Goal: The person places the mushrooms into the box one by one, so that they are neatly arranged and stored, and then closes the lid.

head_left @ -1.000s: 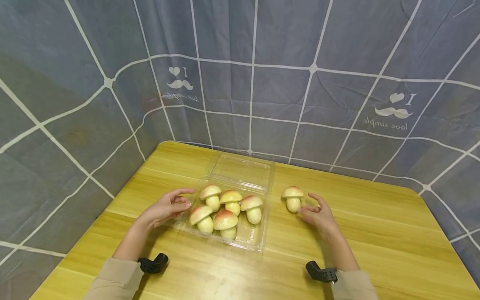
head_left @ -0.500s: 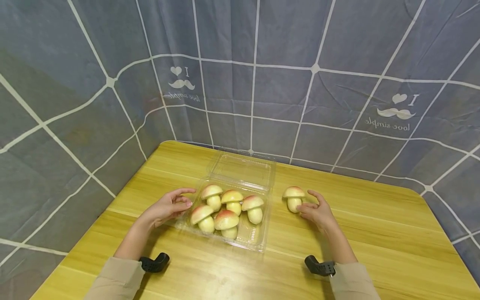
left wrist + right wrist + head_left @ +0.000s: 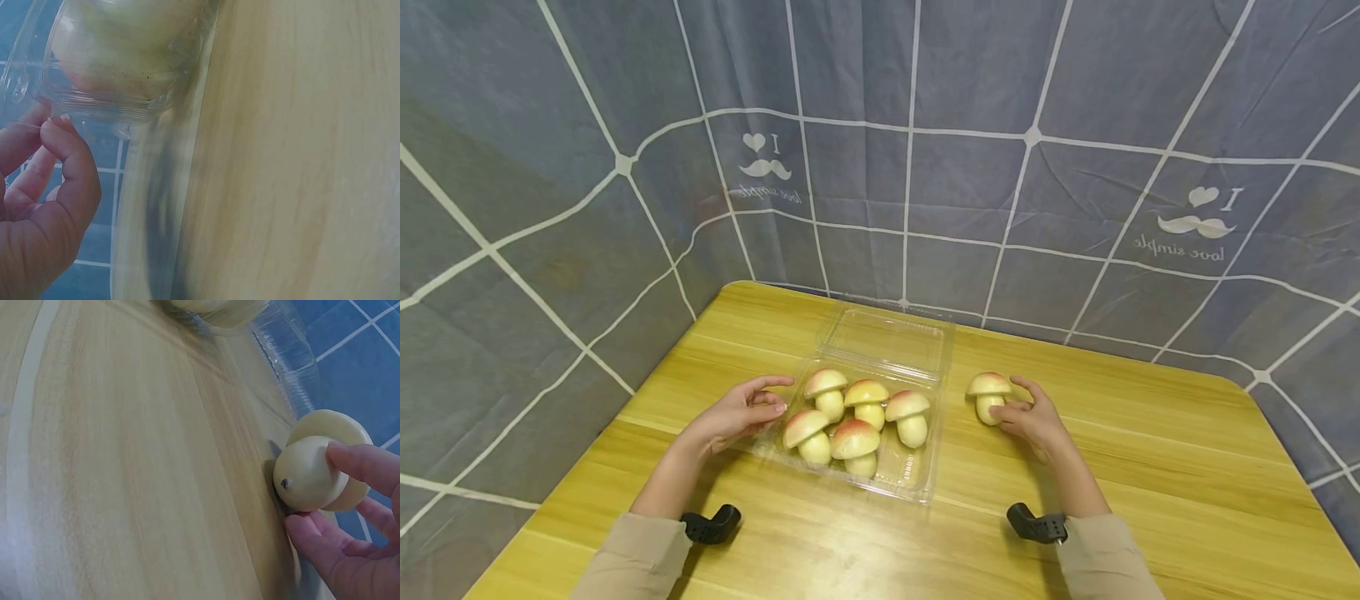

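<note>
In the head view a clear plastic clamshell box [image 3: 917,467] lies open on the table, its base holding several toy mushrooms [image 3: 855,439] with red-tinged caps and pale stems. At the base's left side is my left hand [image 3: 741,417]; the left wrist view shows thumb and finger [image 3: 69,150] pinching the thin plastic rim. One more toy mushroom [image 3: 988,396] lies on the table right of the box. My right hand [image 3: 1033,421] grips it from the right, and the right wrist view has fingers around the rounded stem [image 3: 306,478], which has a small dark spot.
The box's hinged lid [image 3: 883,340] lies back toward the table's rear edge. A grey curtain [image 3: 962,192] with white lines hangs behind and on both sides of the wooden table [image 3: 1150,467]. Each wrist wears a black camera mount [image 3: 711,525].
My right hand has edged left and its fingers have closed in around the single mushroom. The left hand stays at the box rim.
</note>
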Tool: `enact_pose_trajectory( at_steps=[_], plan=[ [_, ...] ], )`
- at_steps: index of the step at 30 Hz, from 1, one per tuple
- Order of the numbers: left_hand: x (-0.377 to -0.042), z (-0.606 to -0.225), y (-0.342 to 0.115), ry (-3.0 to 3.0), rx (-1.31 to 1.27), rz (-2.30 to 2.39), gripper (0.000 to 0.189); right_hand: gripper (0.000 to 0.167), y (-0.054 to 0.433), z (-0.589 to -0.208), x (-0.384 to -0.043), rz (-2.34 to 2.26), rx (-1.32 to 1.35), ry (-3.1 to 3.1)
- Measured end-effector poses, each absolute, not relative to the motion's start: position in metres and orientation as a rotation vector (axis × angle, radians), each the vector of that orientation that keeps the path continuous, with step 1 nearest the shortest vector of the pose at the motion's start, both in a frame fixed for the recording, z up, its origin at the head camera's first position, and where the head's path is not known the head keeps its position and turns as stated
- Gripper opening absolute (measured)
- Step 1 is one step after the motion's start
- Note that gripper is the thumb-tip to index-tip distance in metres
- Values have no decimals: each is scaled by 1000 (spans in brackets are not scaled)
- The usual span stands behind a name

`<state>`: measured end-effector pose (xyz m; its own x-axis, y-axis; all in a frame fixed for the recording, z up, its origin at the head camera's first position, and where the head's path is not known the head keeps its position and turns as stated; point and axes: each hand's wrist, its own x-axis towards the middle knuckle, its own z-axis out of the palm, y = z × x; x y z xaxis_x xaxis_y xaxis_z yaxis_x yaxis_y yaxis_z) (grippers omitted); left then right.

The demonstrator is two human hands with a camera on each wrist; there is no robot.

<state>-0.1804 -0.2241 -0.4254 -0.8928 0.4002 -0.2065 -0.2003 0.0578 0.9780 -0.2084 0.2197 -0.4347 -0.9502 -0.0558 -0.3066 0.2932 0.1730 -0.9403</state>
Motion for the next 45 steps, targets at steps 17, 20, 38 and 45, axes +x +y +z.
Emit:
enact_pose_trajectory(
  at_steps=[17, 20, 38, 45],
  plan=[
    [-182, -422, -223, 1926, 189, 1881, 56, 75, 214, -431, -215, -1851, 191, 2188],
    [-182, -422, -223, 1924, 188, 1882, 56, 74, 213, -431, -216, -1856, 188, 2185],
    [-180, -424, -224, 1909, 193, 1900, 57, 72, 205, -429, -211, -1856, 144, 2171],
    [-180, -425, -225, 1904, 202, 1902, 57, 73, 204, -427, -207, -1862, 136, 2159]
  ],
)
